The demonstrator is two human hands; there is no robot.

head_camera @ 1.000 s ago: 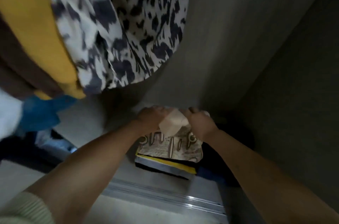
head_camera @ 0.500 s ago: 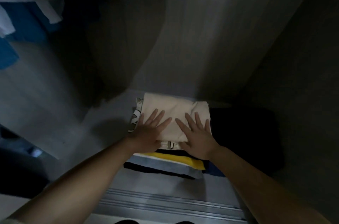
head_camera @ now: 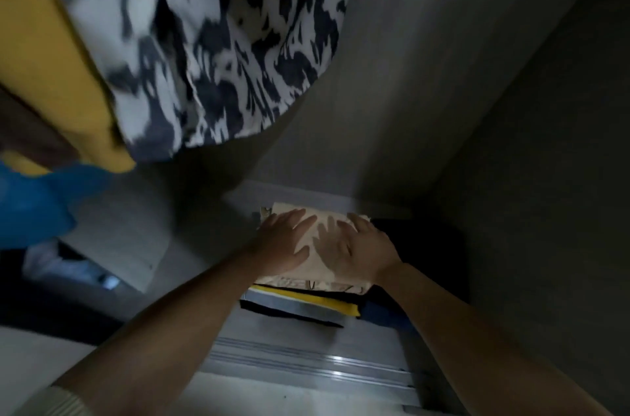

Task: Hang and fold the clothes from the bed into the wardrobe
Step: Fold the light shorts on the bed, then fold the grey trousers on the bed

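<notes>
Both hands lie flat, fingers spread, on the folded cream garment [head_camera: 335, 235] topping a stack of folded clothes [head_camera: 300, 305] on the wardrobe floor [head_camera: 238, 323]: left hand [head_camera: 284, 243], right hand [head_camera: 361, 250], the latter somewhat blurred.

Cream folded top [head_camera: 335, 238] under my palms, plain pale cloth with a strip of dark lettering showing along its near edge. Below it in the stack, a yellow band [head_camera: 306, 298], then a grey layer [head_camera: 289, 308], then black at the bottom edge. To the right, a black pile [head_camera: 422, 245] with a bit of blue [head_camera: 381, 316] peeking out low down. Overhead hangs a white garment blotched with navy-black splashes [head_camera: 211, 40], animal-print style. Beside it a mustard-yellow garment [head_camera: 44, 51], a sliver of brown, and bright blue cloth [head_camera: 30, 207] lower left. Wardrobe walls [head_camera: 443, 74] read dull grey. My cuff [head_camera: 58, 403] is off-white, ribbed.
</notes>
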